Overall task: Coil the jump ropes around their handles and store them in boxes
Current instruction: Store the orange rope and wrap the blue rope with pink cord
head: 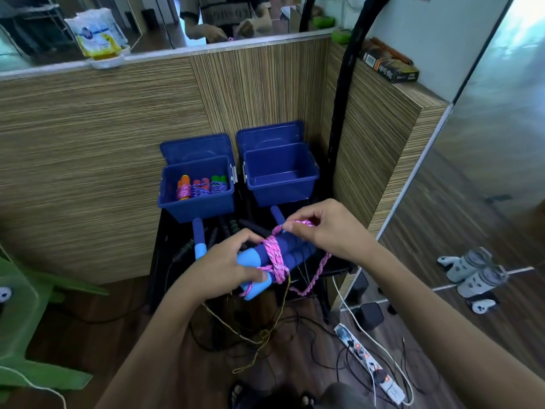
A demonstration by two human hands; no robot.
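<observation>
Centrally, slightly below mid-frame: pair of blue handles (274,256) held side by side, pink rope (275,252) wound several turns around middle. Gripped at lighter-blue ends by left hand (224,265), fingers curled over top, thumb pressed along near side onto rope tail. Pinched just above the coil by right hand (320,228): rope loop between thumb and forefinger, other fingers loosely curled. Slack rope trailed down from right of bundle, off front edge of black table (160,228).

Behind, upper middle: two open blue boxes touching, lids tipped back against wood-grain wall. Left box (196,208) held three coiled ropes (202,187) with orange, red, green handles. Right box (283,191) showed bare floor. Between boxes and hands: another blue handle (199,237) and dark handles lay on table, little free surface.

Lower right: power strip (368,361) and cables on floor. Lower left: green chair (17,314).
</observation>
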